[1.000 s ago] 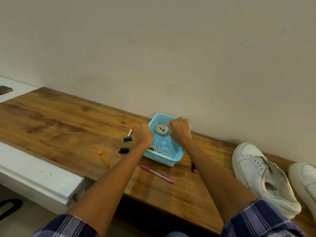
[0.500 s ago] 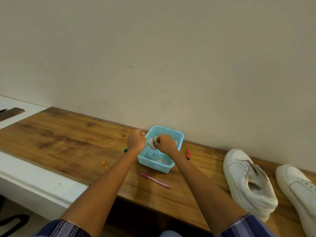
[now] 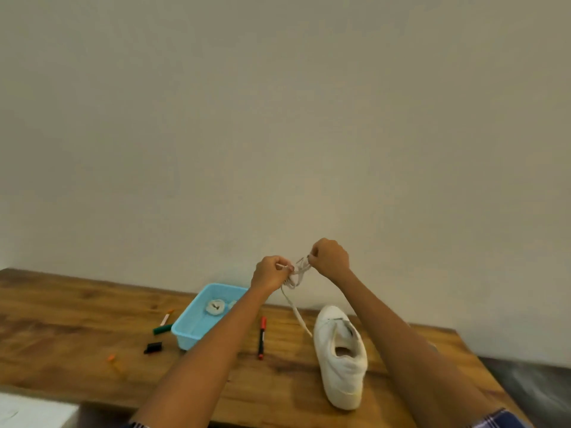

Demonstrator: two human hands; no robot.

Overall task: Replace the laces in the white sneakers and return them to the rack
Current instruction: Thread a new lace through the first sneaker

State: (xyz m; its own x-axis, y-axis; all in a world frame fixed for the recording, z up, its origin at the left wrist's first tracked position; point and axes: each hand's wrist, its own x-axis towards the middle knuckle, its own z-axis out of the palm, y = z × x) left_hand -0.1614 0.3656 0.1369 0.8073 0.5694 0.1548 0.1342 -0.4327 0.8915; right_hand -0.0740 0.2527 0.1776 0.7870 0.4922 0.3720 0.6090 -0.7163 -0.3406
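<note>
Both hands are raised above the wooden table (image 3: 77,307), holding a white shoelace (image 3: 296,307) between them. My left hand (image 3: 270,273) grips the bundled part of the lace, and my right hand (image 3: 329,256) pinches a strand just to the right of it. One loose end hangs down toward a white sneaker (image 3: 341,356), which stands on the table without laces, toe toward the wall. A light blue basket (image 3: 193,324) to the left holds two more coiled white laces (image 3: 215,306). The second sneaker is hidden behind my right arm.
A red marker (image 3: 262,336) lies between basket and sneaker. Left of the basket lie a green marker (image 3: 162,329), a white-and-orange marker (image 3: 167,316), a black cap (image 3: 153,347) and an orange pen (image 3: 112,359). A plain wall stands right behind the table; its right end drops off.
My hands left the basket with a coiled lace and rose up and right; the coil is now partly undone with one end hanging. The view swung right and upward.
</note>
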